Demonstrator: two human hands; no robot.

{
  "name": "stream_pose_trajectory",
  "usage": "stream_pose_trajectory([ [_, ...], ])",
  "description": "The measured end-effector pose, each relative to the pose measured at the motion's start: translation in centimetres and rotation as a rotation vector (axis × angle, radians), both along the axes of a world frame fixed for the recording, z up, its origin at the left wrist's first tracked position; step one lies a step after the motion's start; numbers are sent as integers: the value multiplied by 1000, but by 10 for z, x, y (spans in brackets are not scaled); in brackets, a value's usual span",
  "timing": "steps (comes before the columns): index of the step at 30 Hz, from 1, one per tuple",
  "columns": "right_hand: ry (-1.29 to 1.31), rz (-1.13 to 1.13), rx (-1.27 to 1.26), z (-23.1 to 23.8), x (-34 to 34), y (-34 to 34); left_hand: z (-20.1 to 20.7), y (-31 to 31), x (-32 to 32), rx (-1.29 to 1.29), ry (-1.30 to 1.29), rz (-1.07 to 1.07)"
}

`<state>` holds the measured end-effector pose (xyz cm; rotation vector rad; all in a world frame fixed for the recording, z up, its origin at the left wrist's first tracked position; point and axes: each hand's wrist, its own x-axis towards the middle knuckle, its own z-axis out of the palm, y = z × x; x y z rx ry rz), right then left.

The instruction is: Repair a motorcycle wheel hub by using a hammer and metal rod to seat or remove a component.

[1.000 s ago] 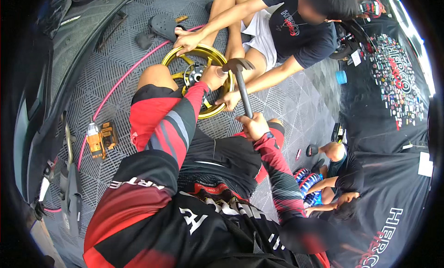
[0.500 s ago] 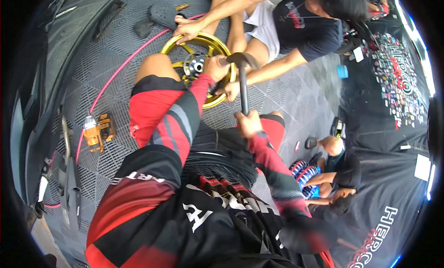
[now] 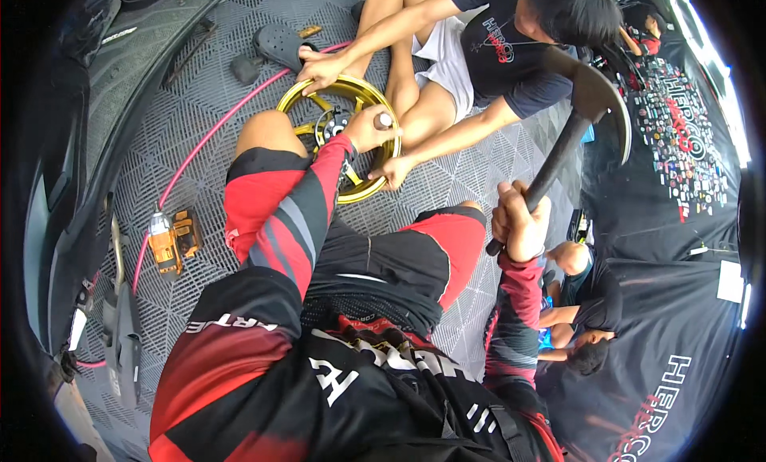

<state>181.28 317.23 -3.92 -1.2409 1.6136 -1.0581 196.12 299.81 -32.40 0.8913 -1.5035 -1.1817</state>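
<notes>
My right hand (image 3: 523, 223) is closed round the black handle of a hammer (image 3: 550, 159), raised to the right with its broad curved metal head at the top. Over the hub of a gold motorcycle wheel (image 3: 357, 194), my left hand (image 3: 371, 130) grips a metal rod (image 3: 384, 120); only its round end shows above my fist, and the lower part is hidden. The wheel lies tilted between my knees and a co-worker. That person's hands, one at the far left of the rim (image 3: 322, 71) and one at its near right (image 3: 392, 172), hold it.
An orange-and-black cordless power tool (image 3: 165, 245) lies on the grey tiled floor at the left, beside a pink hose (image 3: 209, 136). Beyond the wheel is a dark clog (image 3: 279, 47). Dark vehicle bodywork (image 3: 120, 103) lines the left side; another person (image 3: 586, 310) sits at the right.
My right hand has swung the hammer up and to the right, away from the rod. My left hand stays over the hub, and the co-worker keeps hold of the wheel.
</notes>
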Motion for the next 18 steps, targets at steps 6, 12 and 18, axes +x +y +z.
stream_pose_trajectory([
  [6, 51, 21, 113, -43, 10, 12, 1, 2, -3, -101, -127, -30],
  [12, 102, 33, 334, -127, 16, 10, 5, 11, -18, -86, -195, 330],
  [18, 435, 179, 268, -115, -1, -8, 1, 9, -29, -91, -163, 423],
])
